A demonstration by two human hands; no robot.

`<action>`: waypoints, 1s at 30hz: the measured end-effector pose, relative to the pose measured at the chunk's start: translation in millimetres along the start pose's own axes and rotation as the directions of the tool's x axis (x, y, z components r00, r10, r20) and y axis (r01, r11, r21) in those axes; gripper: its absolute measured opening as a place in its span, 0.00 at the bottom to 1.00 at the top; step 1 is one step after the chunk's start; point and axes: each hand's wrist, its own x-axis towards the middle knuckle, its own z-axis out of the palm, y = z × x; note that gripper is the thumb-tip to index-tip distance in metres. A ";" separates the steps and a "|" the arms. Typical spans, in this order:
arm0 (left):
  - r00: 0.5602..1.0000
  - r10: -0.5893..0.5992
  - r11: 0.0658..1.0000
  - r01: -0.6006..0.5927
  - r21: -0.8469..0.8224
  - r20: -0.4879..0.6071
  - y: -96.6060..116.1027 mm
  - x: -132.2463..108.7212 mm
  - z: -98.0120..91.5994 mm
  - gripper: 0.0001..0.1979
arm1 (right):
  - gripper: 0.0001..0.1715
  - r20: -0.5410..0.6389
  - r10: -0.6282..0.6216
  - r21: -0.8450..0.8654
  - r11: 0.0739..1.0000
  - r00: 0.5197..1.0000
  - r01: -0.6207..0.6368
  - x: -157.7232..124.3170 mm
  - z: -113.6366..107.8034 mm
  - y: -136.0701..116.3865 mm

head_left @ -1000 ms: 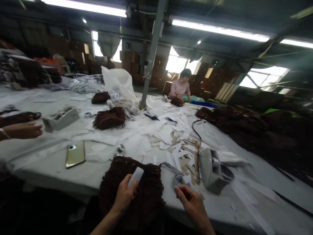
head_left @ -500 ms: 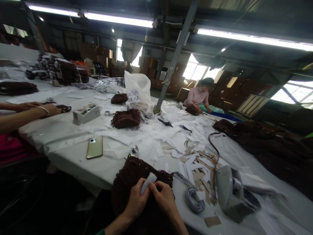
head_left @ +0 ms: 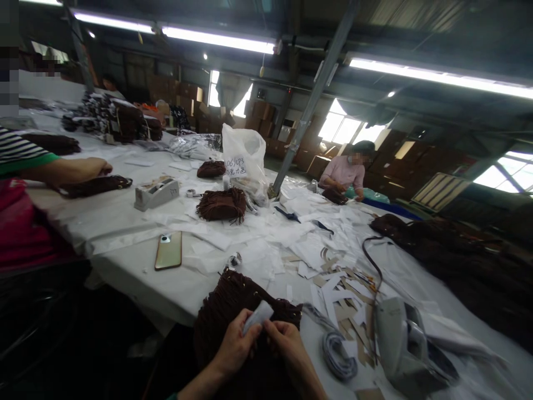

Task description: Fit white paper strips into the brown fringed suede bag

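A dark brown fringed bag (head_left: 227, 294) lies in front of me at the table's edge. Above it, my left hand (head_left: 234, 345) is closed around a small white rolled wrap (head_left: 259, 315), thumb pressed on its lower side. My right hand (head_left: 287, 345) is closed in a pinch right beside the wrap's lower end. What sits between its fingertips is too small to make out. The lower part of the bag runs into dark shadow beneath my wrists.
A grey coil of strips (head_left: 339, 355), card scraps (head_left: 345, 311) and a tape dispenser (head_left: 408, 344) are to the right. Left are a phone (head_left: 169, 251) and another dispenser (head_left: 156, 193). Beyond are a brown bag (head_left: 222, 204) and white plastic bag (head_left: 244, 155). Co-workers handle bags left and across.
The view has shifted, moving the scene slightly right and down. My left thumb has moved up along the wrap. The co-worker's arm at left has changed position over a brown bag.
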 end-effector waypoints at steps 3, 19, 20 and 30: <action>1.000 -0.024 0.996 0.024 -0.081 0.000 -2.5 2.4 -2.1 0.20 | 0.33 0.015 0.036 0.131 0.991 0.999 -0.038 -3.6 0.0 2.3; 0.948 -0.281 0.629 0.299 -0.718 0.148 -4.9 8.3 -18.8 0.14 | 0.32 -0.235 -0.092 0.181 0.974 0.968 0.137 -11.9 33.3 -11.3; 0.928 -0.313 0.569 0.353 -0.742 0.201 -4.7 10.3 -23.7 0.13 | 0.31 -0.256 -0.119 0.160 0.973 0.959 0.164 -9.5 36.9 -11.2; 0.798 -0.258 0.433 0.599 -0.673 0.545 -3.8 19.6 -46.5 0.17 | 0.24 -0.262 -0.279 0.060 0.951 0.924 0.304 -0.3 38.7 -2.2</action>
